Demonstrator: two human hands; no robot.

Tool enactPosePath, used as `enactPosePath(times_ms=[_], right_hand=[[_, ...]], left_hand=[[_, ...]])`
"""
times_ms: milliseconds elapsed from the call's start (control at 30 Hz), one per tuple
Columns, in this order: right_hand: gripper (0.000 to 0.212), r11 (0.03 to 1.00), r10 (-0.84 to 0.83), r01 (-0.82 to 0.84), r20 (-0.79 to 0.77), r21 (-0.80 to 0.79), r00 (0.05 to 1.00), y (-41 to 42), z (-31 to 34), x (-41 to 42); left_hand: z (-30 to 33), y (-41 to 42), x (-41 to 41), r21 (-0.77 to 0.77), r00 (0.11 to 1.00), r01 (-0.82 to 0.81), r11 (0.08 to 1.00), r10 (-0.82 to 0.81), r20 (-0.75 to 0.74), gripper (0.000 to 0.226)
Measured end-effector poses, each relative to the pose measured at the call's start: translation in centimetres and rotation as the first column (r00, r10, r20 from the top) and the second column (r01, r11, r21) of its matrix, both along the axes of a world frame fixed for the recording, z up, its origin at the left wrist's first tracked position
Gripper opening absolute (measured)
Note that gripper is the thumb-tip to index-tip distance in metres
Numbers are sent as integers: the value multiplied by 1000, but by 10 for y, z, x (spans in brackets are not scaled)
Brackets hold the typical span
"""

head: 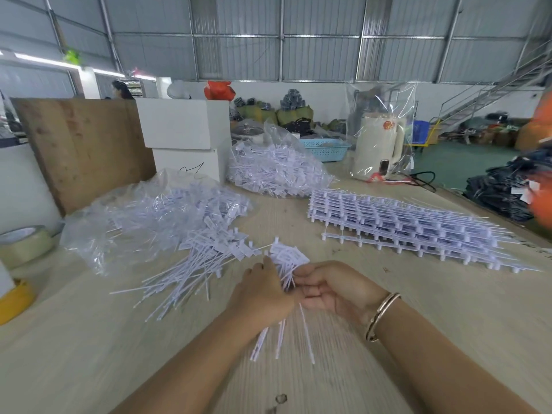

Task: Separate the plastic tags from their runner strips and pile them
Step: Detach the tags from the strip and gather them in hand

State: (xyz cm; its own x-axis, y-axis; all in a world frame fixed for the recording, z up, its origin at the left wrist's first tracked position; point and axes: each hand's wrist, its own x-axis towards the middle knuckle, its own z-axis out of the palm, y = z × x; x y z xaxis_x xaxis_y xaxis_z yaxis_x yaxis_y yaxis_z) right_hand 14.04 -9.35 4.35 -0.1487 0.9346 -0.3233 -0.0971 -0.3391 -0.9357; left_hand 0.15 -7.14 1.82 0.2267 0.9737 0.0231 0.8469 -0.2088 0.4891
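Warehouse desk (388,309): both hands, left hand (263,289) and right hand (334,289), curl their fingers around a bundle of plastic tags (288,258) near the loose pile (197,264), light, springy pieces likely best gripped mid-stem.

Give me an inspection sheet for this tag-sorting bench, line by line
Surface: pale wooden table, scuffed near the front edge.
Job's things: bundle of tags held in both hands; loose tag pile left of it; stacked runner strips to the right; two bagged tag heaps behind.
Clutter: tape rolls, white boxes, bagged kettle, blue basket.
Grippers: left hand and right hand both grip the bundle.
Cables: black cord by the kettle.
Surroundings: warehouse, metal staircase, a person far left.
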Motion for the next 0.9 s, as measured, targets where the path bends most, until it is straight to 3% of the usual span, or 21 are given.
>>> enactPosePath(times_ms=[100, 167, 233, 300, 367, 533, 667, 767, 900], right_hand=[[31, 999, 22, -25, 71, 46, 997, 3, -2, -1], [29, 988, 62, -98, 274, 122, 960, 3, -1, 1], [26, 975, -19, -79, 432, 207, 901, 4, 0, 6], [29, 958, -135, -14, 492, 287, 860, 8, -4, 13], [36, 942, -207, 27, 512, 336, 834, 12, -8, 18], [42, 928, -261, 89, 463, 360, 847, 21, -17, 23], [39, 918, -289, 119, 431, 379, 855, 27, -24, 29], [39, 914, -282, 103, 431, 392, 857, 30, -27, 34], [40, 918, -260, 75, 448, 390, 855, 32, -31, 36]], left_hand=[[2, -2, -2, 45, 996, 17, 999, -13, -91, 60], [3, -1, -3, 74, 992, 10, 997, -1, -124, 59], [3, 2, -6, 106, 977, -41, 994, 62, -203, 58], [3, 6, -10, 117, 943, -99, 988, 131, -305, 48], [4, 11, -14, 115, 910, -142, 983, 176, -376, 37], [-1, 13, -12, 185, 869, -88, 979, 166, -466, 40], [6, 21, -18, 363, 930, -114, 925, 228, -289, 41], [21, 36, -39, 531, 907, -157, 832, 335, -257, 43], [13, 46, -64, 377, 833, -318, 870, 446, -328, 41]])
